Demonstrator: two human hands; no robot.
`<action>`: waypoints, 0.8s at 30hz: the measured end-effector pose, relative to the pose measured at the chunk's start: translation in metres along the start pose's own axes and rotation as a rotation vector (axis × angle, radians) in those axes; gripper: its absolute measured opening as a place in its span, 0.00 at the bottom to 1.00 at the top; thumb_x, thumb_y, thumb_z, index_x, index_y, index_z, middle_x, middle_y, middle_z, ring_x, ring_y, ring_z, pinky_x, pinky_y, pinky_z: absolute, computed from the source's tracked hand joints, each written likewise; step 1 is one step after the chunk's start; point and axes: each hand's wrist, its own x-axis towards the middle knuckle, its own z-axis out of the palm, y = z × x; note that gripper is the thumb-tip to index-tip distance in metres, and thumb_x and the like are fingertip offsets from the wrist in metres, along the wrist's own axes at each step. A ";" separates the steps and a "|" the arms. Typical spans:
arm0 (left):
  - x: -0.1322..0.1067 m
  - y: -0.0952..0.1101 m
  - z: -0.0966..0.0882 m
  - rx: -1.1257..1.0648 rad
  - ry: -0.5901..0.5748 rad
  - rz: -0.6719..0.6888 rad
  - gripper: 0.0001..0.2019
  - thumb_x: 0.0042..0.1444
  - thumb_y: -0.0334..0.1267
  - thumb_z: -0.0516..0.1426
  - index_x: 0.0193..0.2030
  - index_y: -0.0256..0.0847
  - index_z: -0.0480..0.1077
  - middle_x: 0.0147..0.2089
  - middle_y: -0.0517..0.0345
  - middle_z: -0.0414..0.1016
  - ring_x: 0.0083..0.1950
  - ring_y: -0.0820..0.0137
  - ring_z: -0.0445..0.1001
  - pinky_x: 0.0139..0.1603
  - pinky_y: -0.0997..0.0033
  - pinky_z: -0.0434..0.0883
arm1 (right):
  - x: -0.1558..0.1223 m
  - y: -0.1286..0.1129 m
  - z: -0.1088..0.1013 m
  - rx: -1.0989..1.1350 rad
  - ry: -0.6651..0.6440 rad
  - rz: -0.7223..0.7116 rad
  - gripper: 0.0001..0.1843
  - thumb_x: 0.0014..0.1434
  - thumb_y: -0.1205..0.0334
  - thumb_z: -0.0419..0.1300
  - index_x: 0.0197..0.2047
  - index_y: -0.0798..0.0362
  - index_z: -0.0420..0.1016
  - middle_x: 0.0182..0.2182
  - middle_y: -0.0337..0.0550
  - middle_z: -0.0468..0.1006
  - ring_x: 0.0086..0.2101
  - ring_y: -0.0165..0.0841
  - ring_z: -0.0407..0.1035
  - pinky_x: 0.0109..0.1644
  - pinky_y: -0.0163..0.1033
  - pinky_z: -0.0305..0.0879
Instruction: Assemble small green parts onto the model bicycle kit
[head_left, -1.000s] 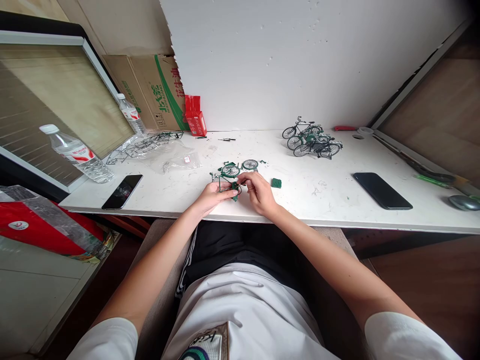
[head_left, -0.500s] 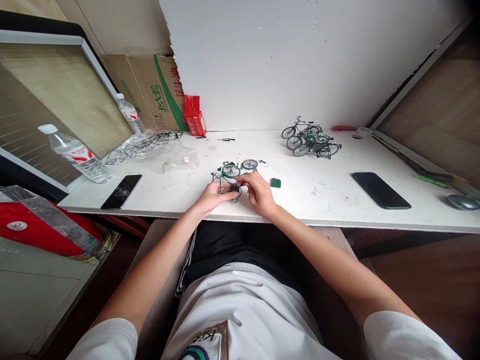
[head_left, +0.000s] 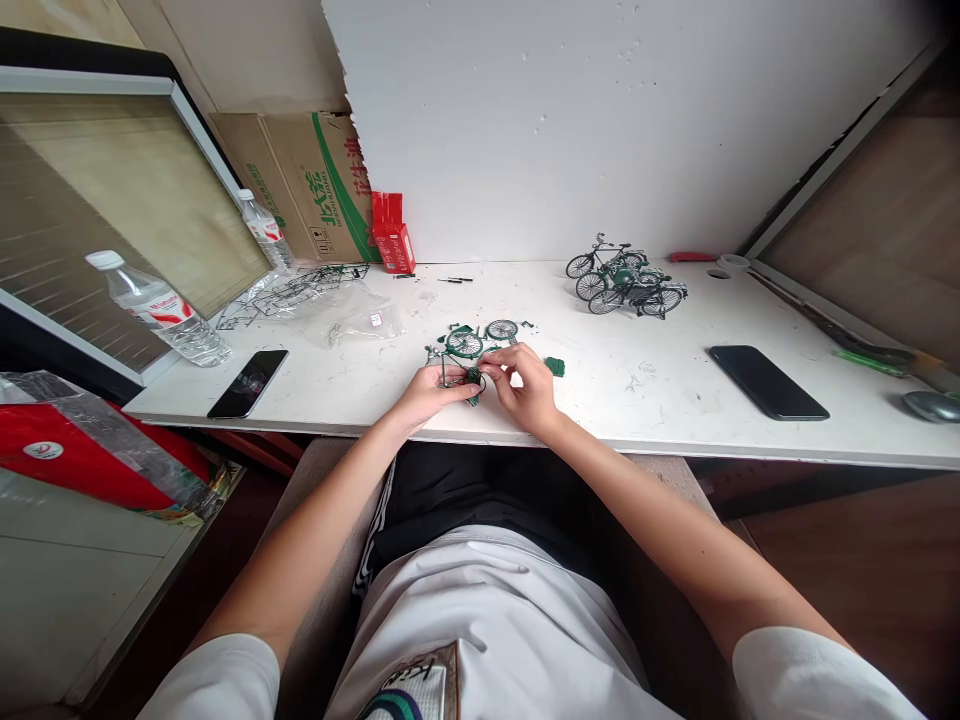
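Observation:
My left hand (head_left: 429, 392) and my right hand (head_left: 527, 385) meet at the near edge of the white desk (head_left: 645, 385). Both pinch a small green model bicycle part (head_left: 472, 377) held between their fingertips. Just beyond the fingers lie two loose spoked wheels (head_left: 480, 338) and other green bits. A small green block (head_left: 555, 366) rests right of my right hand.
Finished model bicycles (head_left: 626, 280) stand at the back right. A black phone (head_left: 768, 382) lies to the right, another phone (head_left: 248, 383) to the left. Plastic bags with part frames (head_left: 315, 300), two water bottles (head_left: 161, 310), a red box (head_left: 395, 240) and a cardboard carton (head_left: 300, 185) crowd the left.
My right hand's fingers have shifted slightly on the green part. The view has nudged a little; everything else stays put.

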 end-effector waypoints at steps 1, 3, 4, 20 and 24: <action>0.000 0.000 0.000 0.003 -0.006 0.002 0.21 0.47 0.45 0.76 0.45 0.36 0.85 0.47 0.45 0.84 0.49 0.59 0.78 0.54 0.58 0.71 | 0.000 0.000 0.000 -0.003 0.012 -0.002 0.04 0.73 0.56 0.63 0.45 0.45 0.78 0.38 0.47 0.84 0.39 0.41 0.77 0.32 0.47 0.74; -0.001 0.001 0.000 0.010 -0.013 0.005 0.21 0.48 0.45 0.76 0.47 0.36 0.85 0.48 0.44 0.84 0.49 0.60 0.78 0.55 0.58 0.71 | 0.000 0.000 0.000 -0.014 0.027 0.003 0.05 0.72 0.55 0.65 0.44 0.46 0.77 0.37 0.46 0.84 0.37 0.39 0.77 0.30 0.45 0.73; -0.001 0.002 0.000 0.012 -0.012 0.005 0.22 0.48 0.45 0.76 0.47 0.36 0.85 0.49 0.45 0.85 0.50 0.60 0.78 0.55 0.58 0.71 | 0.000 0.000 0.000 -0.021 0.031 0.003 0.06 0.72 0.55 0.65 0.44 0.46 0.77 0.36 0.46 0.83 0.36 0.38 0.76 0.29 0.44 0.73; 0.000 0.000 0.001 0.010 -0.007 -0.009 0.20 0.46 0.44 0.77 0.43 0.35 0.83 0.46 0.46 0.85 0.48 0.60 0.79 0.52 0.61 0.73 | 0.005 -0.002 -0.004 -0.007 0.003 -0.128 0.20 0.74 0.67 0.59 0.63 0.41 0.81 0.49 0.46 0.87 0.46 0.39 0.83 0.46 0.46 0.82; 0.001 -0.003 0.000 -0.001 -0.009 -0.006 0.22 0.46 0.44 0.77 0.45 0.37 0.84 0.48 0.46 0.85 0.48 0.60 0.80 0.52 0.61 0.73 | 0.004 -0.004 -0.003 -0.032 0.010 -0.065 0.15 0.73 0.63 0.62 0.59 0.44 0.83 0.44 0.46 0.88 0.38 0.37 0.81 0.31 0.40 0.77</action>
